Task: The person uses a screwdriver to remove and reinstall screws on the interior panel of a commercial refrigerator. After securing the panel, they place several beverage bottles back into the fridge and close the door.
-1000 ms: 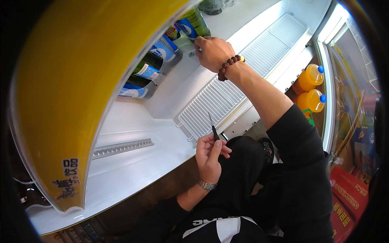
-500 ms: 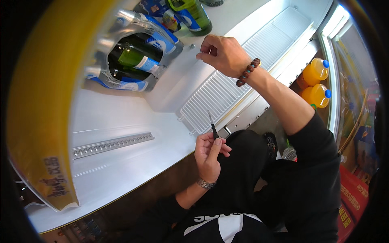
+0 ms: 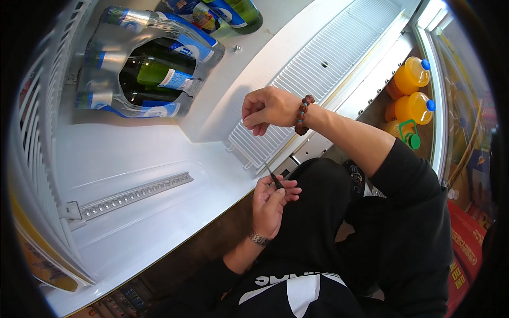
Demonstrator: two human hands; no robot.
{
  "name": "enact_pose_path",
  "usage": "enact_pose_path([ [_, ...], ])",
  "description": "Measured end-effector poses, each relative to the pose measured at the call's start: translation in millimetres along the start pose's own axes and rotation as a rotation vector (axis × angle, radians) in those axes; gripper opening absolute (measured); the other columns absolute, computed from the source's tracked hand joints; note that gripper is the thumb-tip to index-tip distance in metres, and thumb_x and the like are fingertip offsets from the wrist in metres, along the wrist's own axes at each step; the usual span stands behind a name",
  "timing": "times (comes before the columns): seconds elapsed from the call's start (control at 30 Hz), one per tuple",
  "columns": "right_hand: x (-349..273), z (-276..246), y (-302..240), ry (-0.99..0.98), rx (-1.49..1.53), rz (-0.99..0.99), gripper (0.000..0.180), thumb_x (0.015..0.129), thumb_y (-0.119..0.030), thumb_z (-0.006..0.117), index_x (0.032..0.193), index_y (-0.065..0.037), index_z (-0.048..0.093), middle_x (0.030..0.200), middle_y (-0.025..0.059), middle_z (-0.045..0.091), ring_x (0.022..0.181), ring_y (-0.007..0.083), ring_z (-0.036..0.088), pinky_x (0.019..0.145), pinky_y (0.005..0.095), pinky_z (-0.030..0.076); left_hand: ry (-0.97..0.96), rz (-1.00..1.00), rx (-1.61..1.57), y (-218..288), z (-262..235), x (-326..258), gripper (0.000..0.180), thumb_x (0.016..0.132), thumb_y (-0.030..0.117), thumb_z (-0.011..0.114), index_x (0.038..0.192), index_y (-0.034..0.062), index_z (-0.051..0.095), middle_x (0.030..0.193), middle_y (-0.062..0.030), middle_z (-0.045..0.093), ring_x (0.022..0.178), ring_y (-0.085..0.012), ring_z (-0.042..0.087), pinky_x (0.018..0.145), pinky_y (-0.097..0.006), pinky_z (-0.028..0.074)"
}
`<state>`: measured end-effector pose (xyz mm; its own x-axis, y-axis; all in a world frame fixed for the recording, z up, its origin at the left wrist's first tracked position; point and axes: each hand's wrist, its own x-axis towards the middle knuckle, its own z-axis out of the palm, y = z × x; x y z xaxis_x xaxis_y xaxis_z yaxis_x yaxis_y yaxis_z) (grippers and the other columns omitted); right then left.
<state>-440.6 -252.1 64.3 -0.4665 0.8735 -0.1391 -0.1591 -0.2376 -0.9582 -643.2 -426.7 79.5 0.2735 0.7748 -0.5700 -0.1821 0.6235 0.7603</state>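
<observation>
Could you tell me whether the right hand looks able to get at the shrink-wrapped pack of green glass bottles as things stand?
Probably yes: the right hand hangs over bare white shelf, with nothing between it and the shrink-wrapped pack of green glass bottles.

Bare white fridge floor [image 3: 159,153] lies open; wrapped bottle pack [image 3: 143,79] blocks its back.

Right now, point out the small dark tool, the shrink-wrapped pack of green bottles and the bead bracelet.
small dark tool [image 3: 274,178], head view, on its dark handle above the left hand's fingers.
shrink-wrapped pack of green bottles [image 3: 154,74], head view, on a green bottle's body.
bead bracelet [image 3: 303,114], head view, on the beads at the right wrist.
</observation>
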Motion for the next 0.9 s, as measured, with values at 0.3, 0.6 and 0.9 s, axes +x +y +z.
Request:
enact_pose_path([
  [0.3, -14, -20, 27, -0.357, 0.750, 0.141, 0.014, 0.100, -0.007, 0.066, 0.112, 0.000, 0.065, 0.096, 0.0098, 0.072, 0.086, 0.0180, 0.072, 0.078, 0.0303, 0.059, 0.181, 0.160, -0.189, 34, 19, 34, 0.007, 0.099, 0.015, 0.051, 0.098, 0.0100, 0.047, 0.073, 0.0002, 0.043, 0.059, -0.0122, 0.040, 0.056, -0.028, 0.036],
  [0.6, -20, -23, 28, -0.362, 0.625, 0.142, 0.015, 0.098, -0.003, 0.065, 0.113, 0.001, 0.065, 0.098, 0.0115, 0.073, 0.082, 0.0181, 0.071, 0.075, 0.0295, 0.059, 0.319, 0.410, 0.048, 56, 44, 69, 0.017, 0.102, 0.016, 0.066, 0.109, 0.0022, 0.061, 0.067, 0.0060, 0.046, 0.051, -0.0012, 0.033, 0.046, -0.021, 0.022],
  [0.9, -18, -17, 29, -0.331, 0.542, 0.134, 0.022, 0.096, -0.002, 0.068, 0.116, 0.001, 0.060, 0.095, 0.0145, 0.073, 0.080, 0.0201, 0.073, 0.073, 0.0310, 0.061, 0.401, 0.432, 0.122, 54, 37, 75, 0.018, 0.098, 0.015, 0.072, 0.105, -0.0001, 0.065, 0.079, 0.0005, 0.066, 0.052, -0.0002, 0.038, 0.045, -0.021, 0.024],
])
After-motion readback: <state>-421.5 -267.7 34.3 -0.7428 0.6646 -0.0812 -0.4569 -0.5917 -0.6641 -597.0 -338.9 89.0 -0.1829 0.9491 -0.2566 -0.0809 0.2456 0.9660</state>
